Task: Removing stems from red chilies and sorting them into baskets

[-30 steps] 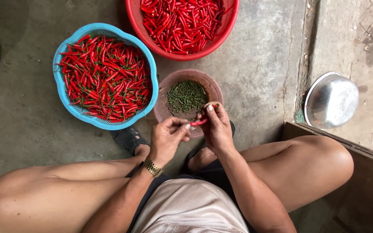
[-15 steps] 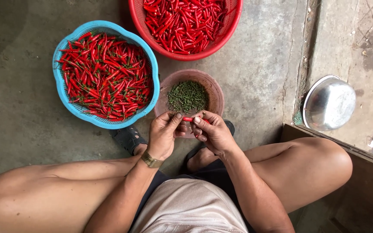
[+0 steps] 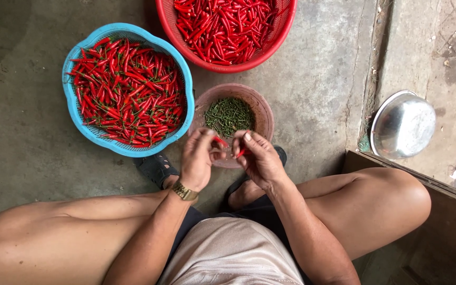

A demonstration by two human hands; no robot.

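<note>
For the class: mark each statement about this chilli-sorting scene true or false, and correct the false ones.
1. The blue basket holds red chillies. True.
2. The small brown bowl holds green stems. True.
3. The metal bowl lies between the two baskets. False: it lies apart, to the right, on the concrete.
4. The left hand wears a wristwatch. True.
5. The right hand is empty. False: its fingers pinch a red chilli.
</note>
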